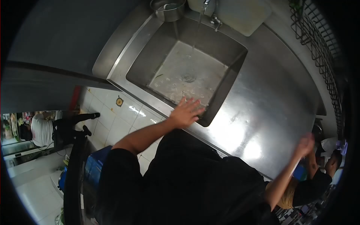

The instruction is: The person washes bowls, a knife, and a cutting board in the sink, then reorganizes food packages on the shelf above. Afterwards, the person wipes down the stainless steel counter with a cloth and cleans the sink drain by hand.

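My left hand [186,112] is over the near edge of the steel sink [144,63], palm down with its fingers spread and nothing in it. Water runs in a thin stream from the tap [206,3] onto the sink floor, where small scraps lie around the drain [188,77]. Far to the right, my right hand [305,145] is raised near the right end of the steel counter [273,82]. It is blurred, and its fingers cannot be made out.
A metal pot [169,11] stands at the sink's back left corner. Behind the tap is a pale board [243,17]. A black wire rack [318,52] lines the right wall. One person [42,129] is at far left, another [311,191] at lower right.
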Demonstrator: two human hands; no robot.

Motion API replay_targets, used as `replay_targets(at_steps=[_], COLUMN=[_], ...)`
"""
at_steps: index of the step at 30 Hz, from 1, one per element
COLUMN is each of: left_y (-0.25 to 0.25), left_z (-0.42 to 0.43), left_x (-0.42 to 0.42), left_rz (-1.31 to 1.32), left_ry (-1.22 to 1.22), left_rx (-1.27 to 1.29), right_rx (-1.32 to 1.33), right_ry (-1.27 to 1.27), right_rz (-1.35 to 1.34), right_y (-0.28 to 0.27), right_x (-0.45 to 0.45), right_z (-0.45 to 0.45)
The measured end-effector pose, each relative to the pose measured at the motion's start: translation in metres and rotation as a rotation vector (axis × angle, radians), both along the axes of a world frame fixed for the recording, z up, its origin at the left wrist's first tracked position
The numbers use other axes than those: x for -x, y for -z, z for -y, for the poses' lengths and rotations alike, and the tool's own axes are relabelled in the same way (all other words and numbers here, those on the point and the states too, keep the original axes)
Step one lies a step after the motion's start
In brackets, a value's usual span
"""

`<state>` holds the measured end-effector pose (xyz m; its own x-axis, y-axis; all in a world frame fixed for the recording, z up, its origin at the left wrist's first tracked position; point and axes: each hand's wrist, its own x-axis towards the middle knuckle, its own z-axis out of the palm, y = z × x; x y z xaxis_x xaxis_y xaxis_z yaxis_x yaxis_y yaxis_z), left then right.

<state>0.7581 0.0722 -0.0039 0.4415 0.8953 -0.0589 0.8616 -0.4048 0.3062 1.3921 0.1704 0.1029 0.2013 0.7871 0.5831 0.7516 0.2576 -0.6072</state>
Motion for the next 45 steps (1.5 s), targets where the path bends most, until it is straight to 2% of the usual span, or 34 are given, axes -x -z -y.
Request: replay_targets(at_steps=[1, 2, 3, 4, 5, 7, 9, 11, 12, 14, 15, 17, 20, 23, 27, 29, 31, 34, 36, 38, 39, 40, 41, 42, 44, 45], left_y=[0.0, -0.001, -0.001, 0.006, 0.012, 0.023, 0.019, 0.001, -0.019, -0.049, -0.055, -0.06, -0.056, -0.073, -0.08, -0.073, -0.055, -0.003, 0.008, 0.011, 0.013, 0.01, 0.001, 0.003, 0.023, 0.019], left_z=[-0.004, -0.011, -0.02, -0.026, -0.038, -0.071, -0.126, -0.166, -0.174, -0.18, -0.177, -0.166, -0.128, -0.095, -0.067, -0.053, -0.032, -0.007, -0.014, -0.052, -0.075, -0.104, -0.131, -0.159, -0.215, -0.238], left_x=[0.019, 0.04, 0.054, 0.064, 0.076, 0.105, 0.145, 0.182, 0.194, 0.225, 0.244, 0.283, 0.325, 0.339, 0.346, 0.345, 0.342, 0.324, 0.302, 0.296, 0.293, 0.287, 0.282, 0.273, 0.245, 0.227], left_rz=[0.006, -0.007, -0.022, 0.102, 0.093, 0.113, -0.036, 0.102, 0.198, 0.267, 0.32, 0.357, 0.561, 0.644, 0.773, 0.694, 0.49, 0.111, -0.042, 0.004, 0.029, 0.057, 0.078, 0.115, 0.337, 0.349], left_ry=[0.001, 0.044, 0.086, 0.144, 0.145, 0.315, 0.094, 0.002, -0.071, -0.154, -0.211, -0.28, -0.41, -0.514, -0.663, -0.733, -0.809, -0.702, -0.699, -0.673, -0.662, -0.635, -0.505, -0.409, -0.17, -0.143], left_rx=[0.015, -0.001, -0.023, -0.056, -0.055, -0.217, -0.17, -0.441, -0.447, -0.448, -0.441, -0.44, -0.303, -0.252, -0.201, -0.21, -0.068, -0.052, -0.021, -0.063, -0.09, -0.1, -0.097, -0.166, -0.067, -0.077], right_rx=[0.171, 0.322, 0.336, 0.478, 0.496, 0.499, 0.677, 0.702, 0.728, 0.703, 0.701, 0.522, 0.399, 0.251, 0.242, 0.398, 0.479, 0.628, 0.613, 0.811, 0.799, 0.827, 0.824, 0.798, 0.761, 0.731], right_ry=[0.133, -0.009, -0.152, -0.224, -0.356, -0.565, -0.654, -1.0, -0.992, -1.342, -1.363, -1.49, -1.568, -1.559, -1.532, -1.262, -0.923, -0.459, -0.302, -0.31, -0.289, -0.22, -0.151, -0.14, -0.186, -0.172], right_rz=[0.415, 0.454, 0.333, 0.206, 0.162, 0.13, 0.11, 0.245, 0.234, 0.413, 0.395, 0.665, 0.597, 0.594, 0.655, 0.752, 0.733, 0.775, 0.582, -0.602, -0.591, -0.944, -1.301, -1.296, -1.33, -1.326], right_y=[0.034, 0.041, 0.066, 0.076, 0.087, 0.087, 0.08, 0.077, 0.074, 0.074, 0.079, 0.088, 0.1, 0.115, 0.116, 0.109, 0.105, 0.119, 0.152, 0.175, 0.156, 0.121, 0.097, 0.091, 0.082, 0.074], right_x=[0.07, 0.153, 0.204, 0.253, 0.291, 0.362, 0.422, 0.474, 0.499, 0.553, 0.578, 0.63, 0.716, 0.787, 0.828, 0.835, 0.828, 0.783, 0.726, 0.668, 0.661, 0.654, 0.649, 0.646, 0.638, 0.635], right_z=[0.029, 0.053, 0.071, 0.086, 0.095, 0.101, 0.097, 0.087, 0.088, 0.08, 0.076, 0.061, 0.042, 0.032, 0.006, -0.014, -0.043, -0.104, -0.146, -0.196, -0.208, -0.219, -0.228, -0.238, -0.252, -0.251])
